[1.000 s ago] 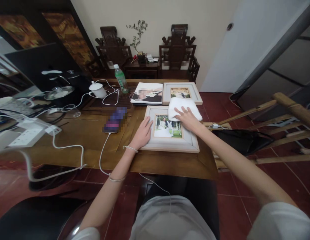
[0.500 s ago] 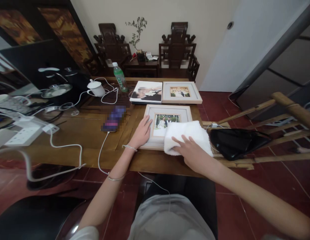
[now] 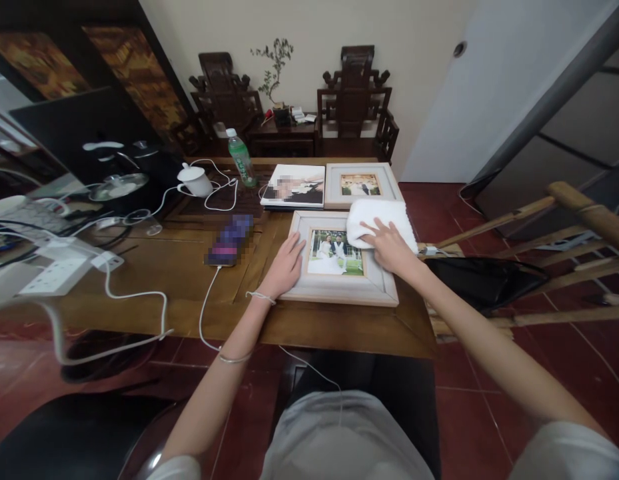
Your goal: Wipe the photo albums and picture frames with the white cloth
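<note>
from where i stand, the broad wooden worktop (image 3: 154, 267) takes up most of the scene, with two dark carved chairs (image 3: 356, 100) against the wall beyond it. a pale picture frame (image 3: 334, 291) lies flat, photo up, at the worktop's right end, in front of the person. just behind it lies a second frame (image 3: 334, 187), also face up, and beside that, to its left, a photo-covered book (image 3: 295, 187). a white cloth (image 3: 384, 210), folded and fluffy, covers the nearer frame's upper right corner; whether it touches the frame behind, i can't tell. the right hand (image 3: 392, 250) lies on the cloth, fingers spread across it, though i can't tell if they grip it. the left hand (image 3: 286, 263) rests on the nearer frame's left border, fingers extended and gripping nothing i can see. off to the left stands a green-labelled bottle (image 3: 242, 160); nearer the person lies a phone (image 3: 230, 241) with a white cable, and beyond the phone sits a small lidded white cup (image 3: 195, 181).
</note>
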A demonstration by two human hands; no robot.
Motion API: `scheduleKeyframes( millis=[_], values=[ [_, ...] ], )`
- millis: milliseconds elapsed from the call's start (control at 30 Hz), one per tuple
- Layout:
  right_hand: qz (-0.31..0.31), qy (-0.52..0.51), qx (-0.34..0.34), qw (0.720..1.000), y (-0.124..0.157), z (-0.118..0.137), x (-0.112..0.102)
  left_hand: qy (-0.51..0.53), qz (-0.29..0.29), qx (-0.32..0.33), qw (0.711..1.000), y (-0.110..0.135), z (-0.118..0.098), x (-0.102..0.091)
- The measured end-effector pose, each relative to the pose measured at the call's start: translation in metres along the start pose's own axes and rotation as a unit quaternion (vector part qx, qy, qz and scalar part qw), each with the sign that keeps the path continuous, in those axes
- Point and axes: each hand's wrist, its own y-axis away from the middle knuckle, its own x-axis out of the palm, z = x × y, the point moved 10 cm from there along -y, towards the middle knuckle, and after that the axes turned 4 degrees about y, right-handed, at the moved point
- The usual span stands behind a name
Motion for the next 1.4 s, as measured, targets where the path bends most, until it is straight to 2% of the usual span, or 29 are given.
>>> scheduleKeyframes(
  millis=[100,200,300,400,500,667,767,900,1000,1267,1400],
  values=[
    [0.038,0.001,-0.024,0.999,0.011,0.018,0.000,0.004,0.000,-0.003,1.000,0.000,-0.001,-0.001],
    [0.073,-0.004,-0.030,0.997,0.037,0.046,-0.005,0.006,-0.001,-0.009,1.000,0.000,-0.001,-0.001],
    [0.090,-0.019,-0.045,0.995,0.068,0.076,-0.015,0.007,0.001,-0.014,1.000,0.000,-0.002,-0.002],
    [0.099,-0.054,-0.058,0.992,0.087,0.090,-0.022,0.007,0.006,-0.017,1.000,-0.001,-0.002,-0.001],
    [0.088,-0.087,-0.062,0.990,0.082,0.085,-0.023,0.006,0.009,-0.020,1.000,-0.001,-0.002,-0.001],
    [0.071,-0.097,-0.031,0.992,0.039,0.049,-0.009,0.010,0.007,-0.017,1.000,-0.001,-0.001,-0.001],
    [0.040,-0.095,-0.016,0.995,0.014,0.026,-0.007,0.011,0.006,-0.018,1.000,-0.001,-0.001,-0.001],
    [0.022,-0.078,-0.024,0.996,0.000,0.013,-0.004,0.009,0.005,-0.019,1.000,0.000,0.000,0.000],
    [0.038,-0.061,-0.031,0.997,0.012,0.025,-0.003,0.012,0.001,-0.017,1.000,0.000,-0.001,0.000],
    [0.137,-0.062,-0.063,0.987,0.084,0.084,-0.023,0.009,0.002,-0.024,1.000,0.000,-0.001,-0.001],
    [0.153,-0.070,-0.066,0.984,0.088,0.098,-0.029,0.003,-0.001,-0.024,1.000,-0.001,-0.001,-0.001]
  ],
)
